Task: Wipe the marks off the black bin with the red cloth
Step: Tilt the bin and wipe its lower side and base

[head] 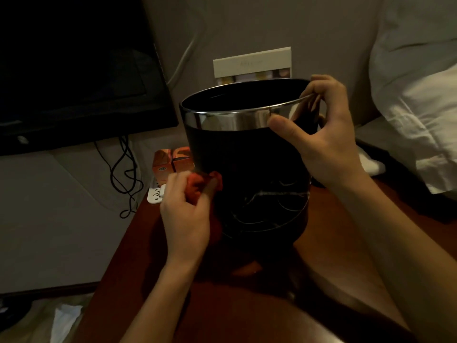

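Observation:
The black bin (247, 154), round with a shiny metal band around its rim, stands upright on a reddish wooden table (138, 248). Thin white scribble marks (274, 196) run across its lower front and right side. My right hand (329, 134) grips the rim at the right, thumb on the metal band and fingers inside. My left hand (185, 214) holds the bunched red cloth (200, 186) pressed against the bin's lower left side, left of the marks.
A dark monitor (74, 70) stands at the left with black cables (123, 174) hanging below it. Orange boxes (170, 162) and a white power strip (155, 194) lie behind the bin's left. A pale box (252, 64) stands against the wall; white bedding (415, 95) lies right.

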The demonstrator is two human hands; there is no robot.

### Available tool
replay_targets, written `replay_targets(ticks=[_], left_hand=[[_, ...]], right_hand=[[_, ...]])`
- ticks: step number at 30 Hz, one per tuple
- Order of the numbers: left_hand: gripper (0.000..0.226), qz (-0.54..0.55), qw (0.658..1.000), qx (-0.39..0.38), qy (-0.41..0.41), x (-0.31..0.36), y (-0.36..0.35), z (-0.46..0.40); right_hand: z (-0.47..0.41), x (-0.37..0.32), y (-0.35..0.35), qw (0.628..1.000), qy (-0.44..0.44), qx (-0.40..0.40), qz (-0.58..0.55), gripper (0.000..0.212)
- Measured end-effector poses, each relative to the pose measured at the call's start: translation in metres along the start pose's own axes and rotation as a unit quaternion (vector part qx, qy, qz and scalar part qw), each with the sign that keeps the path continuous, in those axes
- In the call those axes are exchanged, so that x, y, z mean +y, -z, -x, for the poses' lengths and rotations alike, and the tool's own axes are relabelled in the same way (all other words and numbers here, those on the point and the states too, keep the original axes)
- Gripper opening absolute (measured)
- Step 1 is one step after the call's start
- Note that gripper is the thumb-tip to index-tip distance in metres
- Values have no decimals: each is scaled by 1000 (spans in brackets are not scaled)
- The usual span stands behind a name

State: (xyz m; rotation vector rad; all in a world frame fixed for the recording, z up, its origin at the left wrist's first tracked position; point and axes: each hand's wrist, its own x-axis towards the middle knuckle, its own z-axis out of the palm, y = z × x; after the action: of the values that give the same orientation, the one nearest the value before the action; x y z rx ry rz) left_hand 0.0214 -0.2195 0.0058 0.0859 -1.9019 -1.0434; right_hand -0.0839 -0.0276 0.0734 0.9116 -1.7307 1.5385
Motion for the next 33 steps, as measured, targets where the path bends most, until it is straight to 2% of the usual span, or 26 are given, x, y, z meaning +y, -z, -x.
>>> replay_targets(ticks=[7,12,16,19,22,24,27,33], left_hand=[[18,5,996,-85,23,3,-7,22],[22,-25,999,-7,-32,7,-2,6],[11,-28,998,-3,-55,7,-1,9],[32,25,999,-17,-38,6,5,11],[41,68,996,-50,-8,8,9,12],[35,84,994,-60,20,8,10,14],[14,124,988,-78,58,9,10,14],[6,62,996,-68,-17,11,0,11]], right_hand=[[-1,-2,-2,1000,6,4,13,50],[0,-2,-5,1000,5,10,10,51],[0,-2,-6,1000,4,13,4,53],[0,-2,-5,1000,0,17,1,53],[0,-2,-6,1000,4,21,4,52],[0,-2,-6,1000,4,21,5,53],[0,-1,-6,1000,5,22,7,53],[0,2,-8,1000,6,25,5,53]])
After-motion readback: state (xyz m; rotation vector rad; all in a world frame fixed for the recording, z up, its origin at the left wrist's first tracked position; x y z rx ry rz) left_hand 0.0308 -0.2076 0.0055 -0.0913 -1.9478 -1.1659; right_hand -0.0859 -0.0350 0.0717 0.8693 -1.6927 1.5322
